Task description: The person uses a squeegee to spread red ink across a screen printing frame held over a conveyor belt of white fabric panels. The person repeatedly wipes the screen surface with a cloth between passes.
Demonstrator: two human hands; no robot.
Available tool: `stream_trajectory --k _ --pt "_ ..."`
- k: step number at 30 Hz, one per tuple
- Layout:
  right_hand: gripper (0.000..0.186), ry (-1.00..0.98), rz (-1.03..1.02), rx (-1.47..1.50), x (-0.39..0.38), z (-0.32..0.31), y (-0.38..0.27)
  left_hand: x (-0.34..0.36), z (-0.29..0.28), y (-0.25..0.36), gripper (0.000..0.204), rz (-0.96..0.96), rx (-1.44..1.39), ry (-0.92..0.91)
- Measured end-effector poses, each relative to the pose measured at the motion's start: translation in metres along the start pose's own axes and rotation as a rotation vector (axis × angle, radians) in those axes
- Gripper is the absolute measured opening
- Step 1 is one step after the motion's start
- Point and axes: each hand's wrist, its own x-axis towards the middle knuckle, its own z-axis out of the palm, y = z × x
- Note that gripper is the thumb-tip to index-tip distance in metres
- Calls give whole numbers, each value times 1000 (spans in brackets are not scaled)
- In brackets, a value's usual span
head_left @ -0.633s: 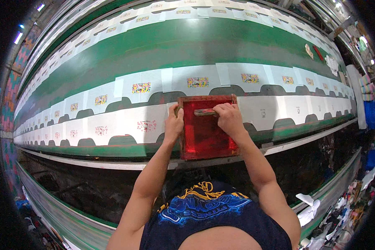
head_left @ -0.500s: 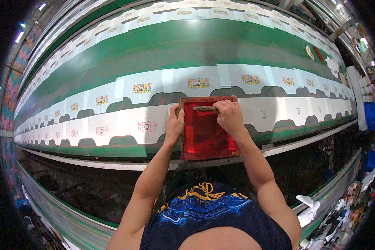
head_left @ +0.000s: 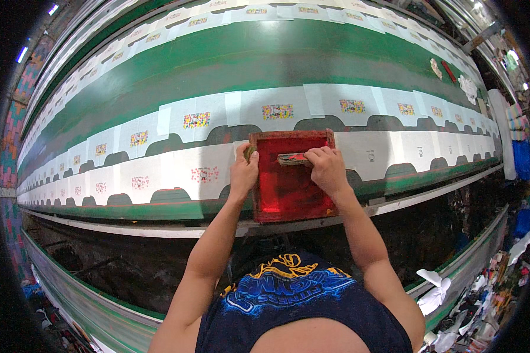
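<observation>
While the left edge of a red-meshed screen (head_left: 294,191) is clasped by the left hand (head_left: 243,170), a flat squeegee (head_left: 292,159) is held in the right hand's (head_left: 328,167) closed grip, over the screen's upper half, the screen set over white sheets (head_left: 388,151) on a green surface (head_left: 150,212)

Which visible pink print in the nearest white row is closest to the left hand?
The rightmost visible pink print, just left of the left hand. The other pink prints in that row lie farther left.
</observation>
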Motion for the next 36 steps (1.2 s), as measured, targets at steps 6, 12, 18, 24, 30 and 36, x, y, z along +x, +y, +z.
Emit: stream_trajectory --k 6,12,18,24,30,36 --pt "31 -44 234 7 -26 -7 -43 -2 -1 2 41 36 -32 19" --pt "28 -64 133 29 -70 -18 -68 -1 0 1 40 38 -31 21" --pt "24 -142 48 35 -42 -30 -49 0 -2 3 41 32 -25 3" --pt "23 -62 30 27 31 7 -17 2 -1 -1 42 15 15 -12" --pt "20 -77 -32 21 -26 -8 -43 1 -4 1 42 17 0 -22" --pt "19 -191 -41 76 -73 -29 -60 3 -1 -3 43 43 10 -11"
